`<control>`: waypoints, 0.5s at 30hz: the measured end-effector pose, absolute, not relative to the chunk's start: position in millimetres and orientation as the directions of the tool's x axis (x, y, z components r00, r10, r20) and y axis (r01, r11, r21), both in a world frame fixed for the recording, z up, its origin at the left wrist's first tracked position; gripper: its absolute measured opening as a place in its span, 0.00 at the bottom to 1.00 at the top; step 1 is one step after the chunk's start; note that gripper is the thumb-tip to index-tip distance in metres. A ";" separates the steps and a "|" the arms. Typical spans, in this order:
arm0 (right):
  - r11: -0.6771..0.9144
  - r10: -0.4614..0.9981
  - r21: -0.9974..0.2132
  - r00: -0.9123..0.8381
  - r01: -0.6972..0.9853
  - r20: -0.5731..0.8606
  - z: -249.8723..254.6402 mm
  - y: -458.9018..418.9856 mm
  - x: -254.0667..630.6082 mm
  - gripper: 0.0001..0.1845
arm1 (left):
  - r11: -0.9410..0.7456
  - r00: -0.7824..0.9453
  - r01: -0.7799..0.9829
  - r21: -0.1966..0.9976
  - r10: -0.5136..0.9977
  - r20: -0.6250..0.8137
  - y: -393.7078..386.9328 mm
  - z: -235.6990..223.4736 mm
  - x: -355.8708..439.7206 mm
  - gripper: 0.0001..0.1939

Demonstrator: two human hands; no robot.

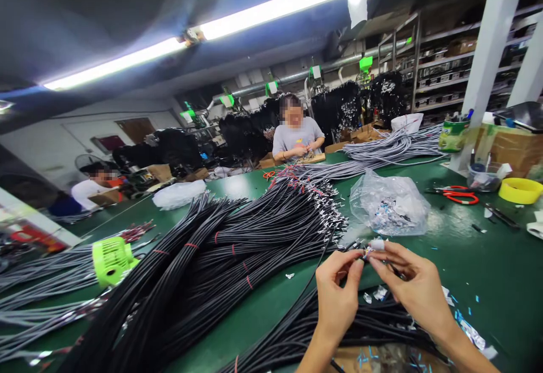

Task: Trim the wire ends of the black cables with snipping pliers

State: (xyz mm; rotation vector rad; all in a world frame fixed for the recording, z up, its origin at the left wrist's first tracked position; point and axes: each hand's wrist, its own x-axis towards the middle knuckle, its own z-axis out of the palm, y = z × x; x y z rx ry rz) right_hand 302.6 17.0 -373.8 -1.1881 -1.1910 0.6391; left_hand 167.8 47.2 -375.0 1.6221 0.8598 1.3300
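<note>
Over the green table my left hand (339, 291) is closed, thumb and forefinger pinching the end of a black cable (367, 252). Its tip looks stripped, with small coloured wires and shiny foil. My right hand (418, 285) meets it from the other side, fingertips closed on the same cable end. A white wrap (376, 244) covers one of its fingertips. Beneath both hands lies a bundle of black cables (292, 328), with foil scraps (379, 293) on it. Left of my hands are more tied black cables (237, 243), their pale ends pointing right.
A clear plastic bag (390, 203) with scraps sits just beyond my hands. Red-handled scissors (460, 194), yellow tape (521, 190) and a plastic tub (483, 176) lie to the right. A green fan (112, 261) stands left among grey cables. Across the table sits a person (298, 133).
</note>
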 end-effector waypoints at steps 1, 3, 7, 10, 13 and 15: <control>0.346 0.856 -0.905 0.312 0.246 0.412 -375.8 16.6 303.4 0.14 | -0.423 0.193 0.030 0.906 0.891 0.410 46.5 -374.3 167.9 0.10; 0.419 0.796 -0.820 0.277 0.390 0.538 -378.9 14.8 304.8 0.12 | -0.423 0.199 0.050 0.905 0.892 0.406 46.0 -372.7 168.0 0.11; 0.512 0.655 -0.594 0.166 0.621 0.737 -378.8 11.1 305.7 0.13 | -0.288 0.268 -0.120 0.950 0.912 0.310 49.0 -371.7 168.2 0.14; 0.529 0.635 -0.542 0.118 0.653 0.763 -377.4 10.8 305.2 0.14 | -0.142 0.313 -0.243 0.960 0.925 0.216 53.4 -373.5 168.2 0.18; 0.524 0.727 -0.626 0.079 0.578 0.682 -380.2 12.8 304.6 0.18 | -0.081 0.351 -0.316 0.945 0.916 0.196 57.0 -373.9 167.0 0.19; 0.501 0.784 -0.700 0.076 0.509 0.616 -383.7 14.9 304.6 0.20 | -0.037 0.400 -0.348 0.937 0.898 0.184 57.9 -371.8 165.0 0.19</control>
